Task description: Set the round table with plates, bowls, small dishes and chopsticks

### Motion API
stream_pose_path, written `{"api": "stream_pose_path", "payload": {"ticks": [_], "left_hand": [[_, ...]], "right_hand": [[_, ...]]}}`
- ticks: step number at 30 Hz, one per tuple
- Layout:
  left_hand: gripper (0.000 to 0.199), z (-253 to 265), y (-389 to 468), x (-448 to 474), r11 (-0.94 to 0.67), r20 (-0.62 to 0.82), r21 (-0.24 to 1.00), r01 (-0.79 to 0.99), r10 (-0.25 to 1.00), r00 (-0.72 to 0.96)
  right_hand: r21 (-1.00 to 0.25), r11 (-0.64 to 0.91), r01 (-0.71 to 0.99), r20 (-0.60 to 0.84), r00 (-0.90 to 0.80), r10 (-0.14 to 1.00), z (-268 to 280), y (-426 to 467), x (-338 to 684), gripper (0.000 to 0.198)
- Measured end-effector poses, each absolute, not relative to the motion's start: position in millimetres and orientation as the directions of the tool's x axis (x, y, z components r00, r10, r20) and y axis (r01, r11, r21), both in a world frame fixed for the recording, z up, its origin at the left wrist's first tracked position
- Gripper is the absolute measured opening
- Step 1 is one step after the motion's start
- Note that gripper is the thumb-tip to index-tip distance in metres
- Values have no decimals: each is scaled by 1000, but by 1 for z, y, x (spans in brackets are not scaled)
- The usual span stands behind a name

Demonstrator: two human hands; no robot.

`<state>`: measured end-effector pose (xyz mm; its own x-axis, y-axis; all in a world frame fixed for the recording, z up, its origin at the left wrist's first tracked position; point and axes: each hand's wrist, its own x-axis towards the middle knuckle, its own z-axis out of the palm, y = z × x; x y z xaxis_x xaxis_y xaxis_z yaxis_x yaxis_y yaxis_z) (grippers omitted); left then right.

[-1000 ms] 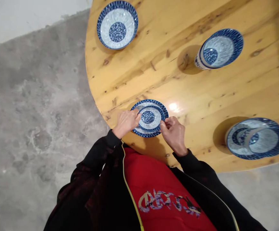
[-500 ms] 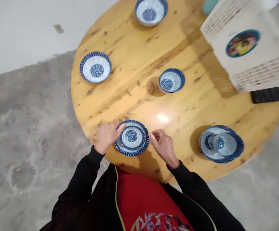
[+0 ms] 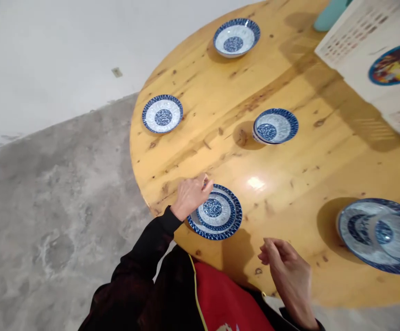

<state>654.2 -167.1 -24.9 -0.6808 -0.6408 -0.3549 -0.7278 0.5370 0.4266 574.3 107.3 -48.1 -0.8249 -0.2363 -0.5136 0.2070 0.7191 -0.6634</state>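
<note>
A blue-and-white plate (image 3: 233, 226) lies near the front edge of the table, with a smaller round dish (image 3: 213, 208) of the same pattern resting on it. My left hand (image 3: 192, 195) is over the plate's left rim, its fingers loosely bent and holding nothing; its contact with the rim is unclear. To the right of the plate, apart from it, my right hand (image 3: 287, 269) hovers above the table edge, fingers curled in and nothing visible in them.
On the round wooden table (image 3: 200, 161) are a shallow dish (image 3: 163, 113), a bowl (image 3: 236, 39), a deeper bowl (image 3: 276, 126) and, at right, several stacked dishes (image 3: 361, 239). A printed white box (image 3: 368, 50) and a teal object (image 3: 330, 16) stand at upper right.
My right hand has left the plate's right rim and moved right and toward my body. My left hand has stayed by the left rim, its thumb more drawn in. The view has shifted left.
</note>
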Motion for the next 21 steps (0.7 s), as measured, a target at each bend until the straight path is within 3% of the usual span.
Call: {"api": "stream_pose_path", "payload": {"ticks": [5,9,16,21], "left_hand": [[32,-17,-185,719,393,-190,405,-826,-847,-496],[30,-20,-173,793,243,-140,357,-902,-941,-309],[30,-27,-95,913,140,-243,232,-963,-950,-196],[31,-33,-42,976,208,-318,192,-959,-911,-261]], "right_hand": [[-745,642,179,-438,-857,-269,-46,117,585,49],[-803,576,153,-386,-870,-308,-42,128,596,45],[-876,409,257,-380,-889,-255,-57,177,669,39],[-878,377,295,-408,-873,-267,-78,203,741,39]]}}
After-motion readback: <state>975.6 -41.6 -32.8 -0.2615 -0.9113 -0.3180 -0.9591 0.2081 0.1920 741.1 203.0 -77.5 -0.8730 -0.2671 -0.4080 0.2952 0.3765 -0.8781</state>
